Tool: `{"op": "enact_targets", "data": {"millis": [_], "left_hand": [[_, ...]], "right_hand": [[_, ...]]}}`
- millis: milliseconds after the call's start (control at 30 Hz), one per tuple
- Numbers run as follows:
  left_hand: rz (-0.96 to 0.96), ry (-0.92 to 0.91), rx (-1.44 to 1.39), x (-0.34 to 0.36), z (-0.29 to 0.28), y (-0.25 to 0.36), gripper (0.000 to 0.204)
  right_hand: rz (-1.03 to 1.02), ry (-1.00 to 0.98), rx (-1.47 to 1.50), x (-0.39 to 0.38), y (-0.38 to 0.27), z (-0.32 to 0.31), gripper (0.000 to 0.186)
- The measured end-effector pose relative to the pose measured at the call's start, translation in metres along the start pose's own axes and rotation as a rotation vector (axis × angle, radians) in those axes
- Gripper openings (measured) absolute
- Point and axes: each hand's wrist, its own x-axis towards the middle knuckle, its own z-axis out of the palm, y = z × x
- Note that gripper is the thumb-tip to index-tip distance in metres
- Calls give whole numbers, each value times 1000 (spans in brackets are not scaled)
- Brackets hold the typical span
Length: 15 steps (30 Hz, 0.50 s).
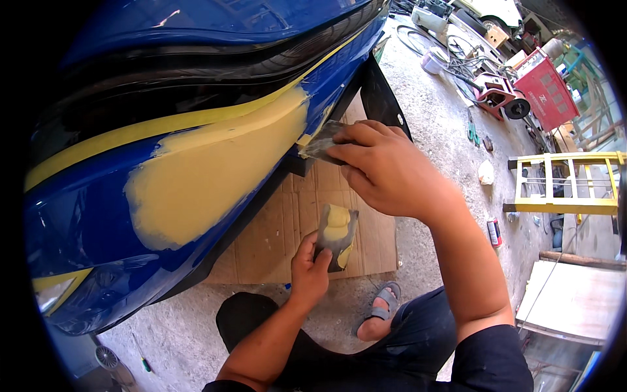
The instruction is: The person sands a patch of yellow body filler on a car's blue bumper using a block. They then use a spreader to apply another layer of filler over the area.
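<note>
A blue car bumper point(85, 255) fills the left side, with a broad patch of beige body filler point(202, 176) spread over it. Yellow masking tape point(117, 140) runs along the patch's upper side, below a black glossy strip. My right hand point(392, 163) pinches a dark, flat filler spreader point(320, 140), its edge at the bumper's lower edge just right of the patch, with a dab of filler at its corner. Lower down, my left hand point(310, 271) grips a grey flat plate point(323, 243) between thumb and fingers; lumps of beige filler lie on it.
Flattened cardboard point(261, 255) lies on the concrete floor beneath the bumper. To the right are a yellow stepladder point(568, 208), a red machine point(547, 91), a can point(494, 233) and green-handled scissors point(473, 132). A screwdriver point(142, 356) lies at lower left.
</note>
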Motion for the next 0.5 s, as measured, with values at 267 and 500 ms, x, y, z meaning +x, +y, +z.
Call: {"op": "enact_targets", "data": {"millis": [267, 500], "left_hand": [[-14, 2, -37, -1, 2, 3, 37], [-15, 13, -32, 1, 1, 4, 38]], "right_hand": [[17, 87, 47, -11, 0, 13, 31], [20, 171, 45, -19, -1, 30, 29]]}}
